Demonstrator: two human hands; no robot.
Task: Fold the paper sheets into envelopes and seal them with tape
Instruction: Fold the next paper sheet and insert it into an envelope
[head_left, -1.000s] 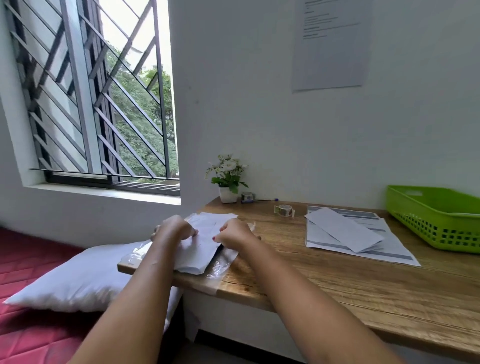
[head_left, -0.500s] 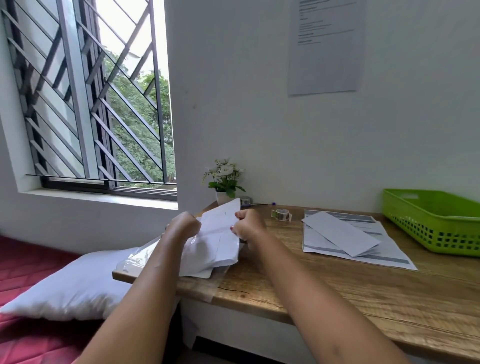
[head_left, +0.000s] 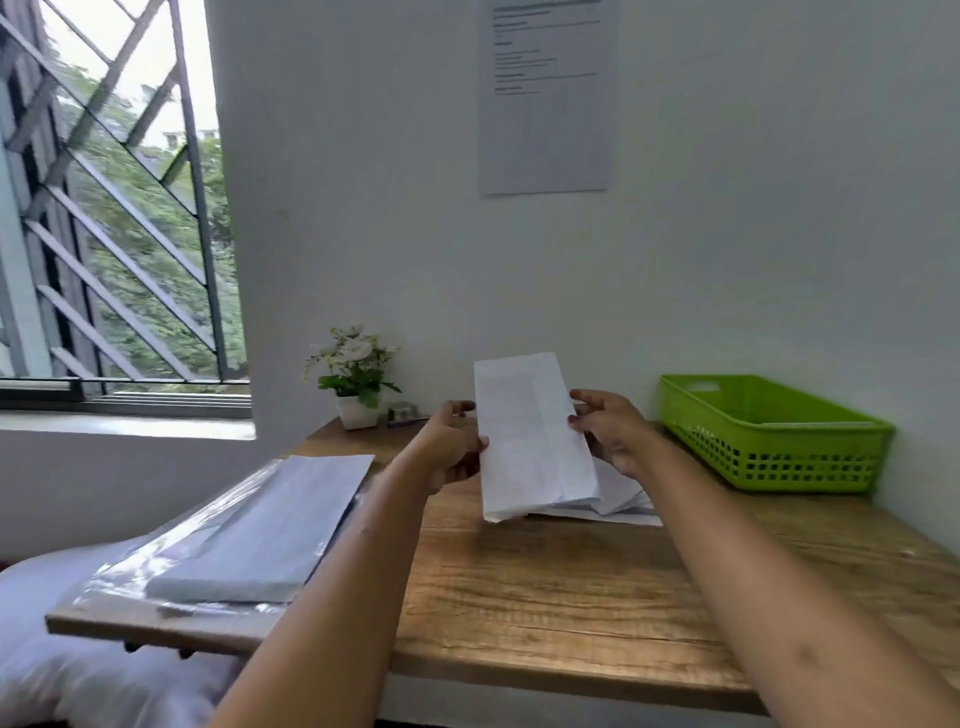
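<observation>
- Both hands grip one folded white paper sheet (head_left: 530, 436) by its long edges: left hand (head_left: 451, 451) pinches the left edge, thumb on the front face; right hand (head_left: 610, 431) holds the right edge with fingertips (head_left: 575, 419) on the paper.
- Sheet is upright, tilted slightly, lifted above the table (head_left: 571, 597); lower end hangs just over the paper pile.
- Near left on the table: stack of white sheets (head_left: 270, 530) lying on a clear plastic sleeve (head_left: 156, 561), at the table's left edge.
- Below the left edge: white pillow (head_left: 78, 670).
- Mid table, behind the held sheet: loose paper pile (head_left: 623, 499), mostly hidden by the sheet and right hand.
- Right side: green plastic basket (head_left: 769, 431) against the wall.
- Far back: small potted white flowers (head_left: 356, 374) near the wall; small object beside it, too blurred to identify.
- Wall above: printed notice (head_left: 545, 93).
</observation>
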